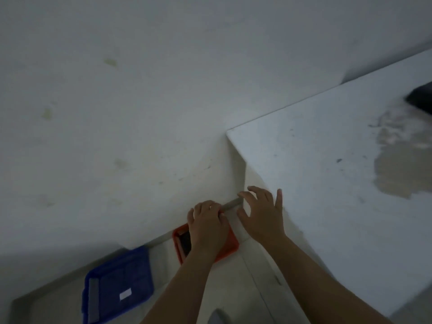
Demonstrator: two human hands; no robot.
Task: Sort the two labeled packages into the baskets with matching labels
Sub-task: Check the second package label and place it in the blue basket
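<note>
My left hand [208, 220] is closed around one end of a thin flat grey package [232, 204], held edge-on above the red basket [230, 245] on the floor. My right hand [260, 211] is beside it with fingers spread, its fingertips at the package's other end. The red basket is partly hidden by my left hand and forearm; a dark item [185, 243] lies inside it. A blue basket [118, 285] stands on the floor to the left, with a white label [125, 295] and a grey strip [93, 300] inside. The labels are too blurred to read.
A white table [327, 171] fills the right side, its corner close to my right hand, with a worn brownish patch [397, 169] and a dark object [420, 97] at the far right. A white wall [117, 113] rises behind the baskets. A grey object [218, 316] sits at the bottom edge.
</note>
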